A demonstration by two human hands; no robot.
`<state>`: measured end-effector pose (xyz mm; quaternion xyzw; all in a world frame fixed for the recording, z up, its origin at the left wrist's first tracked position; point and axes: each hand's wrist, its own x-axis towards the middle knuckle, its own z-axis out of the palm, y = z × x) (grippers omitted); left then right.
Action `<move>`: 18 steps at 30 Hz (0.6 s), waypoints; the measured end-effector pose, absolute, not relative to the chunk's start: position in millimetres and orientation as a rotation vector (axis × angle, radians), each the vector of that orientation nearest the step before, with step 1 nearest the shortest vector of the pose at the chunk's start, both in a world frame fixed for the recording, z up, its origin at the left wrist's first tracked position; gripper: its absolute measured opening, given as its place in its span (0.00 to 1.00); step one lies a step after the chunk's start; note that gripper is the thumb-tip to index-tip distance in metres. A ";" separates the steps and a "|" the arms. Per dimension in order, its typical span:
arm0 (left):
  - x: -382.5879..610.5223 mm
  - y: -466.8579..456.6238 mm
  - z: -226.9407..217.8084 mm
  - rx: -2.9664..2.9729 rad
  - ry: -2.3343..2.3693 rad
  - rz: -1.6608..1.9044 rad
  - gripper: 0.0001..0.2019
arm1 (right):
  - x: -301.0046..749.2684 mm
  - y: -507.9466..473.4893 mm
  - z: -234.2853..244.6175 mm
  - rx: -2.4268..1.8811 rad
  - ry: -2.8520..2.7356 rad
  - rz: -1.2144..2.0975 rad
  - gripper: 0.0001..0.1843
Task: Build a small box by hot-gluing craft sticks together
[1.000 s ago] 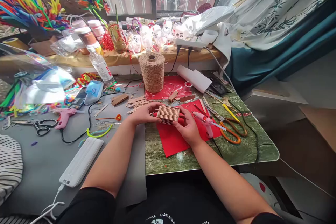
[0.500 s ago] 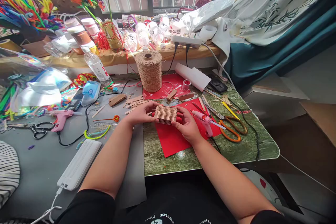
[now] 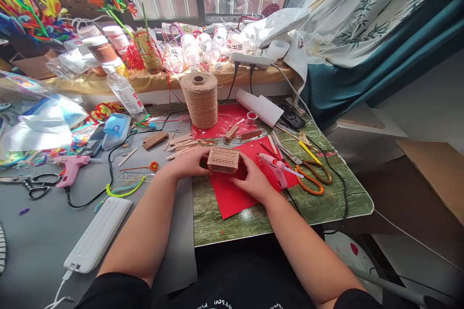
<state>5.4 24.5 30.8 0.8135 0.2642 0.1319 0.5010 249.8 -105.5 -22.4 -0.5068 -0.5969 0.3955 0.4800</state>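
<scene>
Between the two hands, in the head view, there is the block (image 3: 224, 159) of thin wooden sticks, above the red paper (image 3: 226, 203). The left hand (image 3: 194, 163) is curved at the left side of the block; its fingertips are partly hidden, so I cannot tell how firmly it holds. The right hand (image 3: 252, 177) stands wide at the other side, with a gap between thumb and fingers, and the thumb is just below the near corner of the block.

Just to the right of the right hand lies the glue gun (image 3: 278, 170), and further right are the scissors (image 3: 297, 160) and a yellow pen (image 3: 308, 151). Beyond the left hand, loose sticks (image 3: 184, 144) lie on the desk (image 3: 232, 232), and behind them stands the twine spool (image 3: 200, 106). To the left of the left hand there is an orange flower (image 3: 153, 166); well apart, on the same side, one sees a second glue gun (image 3: 72, 169) and a clear bottle (image 3: 126, 94), which is tilted.
</scene>
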 end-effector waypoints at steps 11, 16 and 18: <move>12.2 27.5 29.2 2.173 0.707 0.314 0.25 | 256.1 -93.7 -17.7 -1.157 -1.569 0.935 0.39; 11.9 26.7 31.8 2.124 0.755 0.376 0.20 | 257.4 -94.9 -20.4 -1.177 -1.537 0.912 0.36; 10.6 25.8 32.3 2.095 0.747 0.442 0.22 | 258.7 -94.4 -20.1 -1.119 -1.463 0.929 0.36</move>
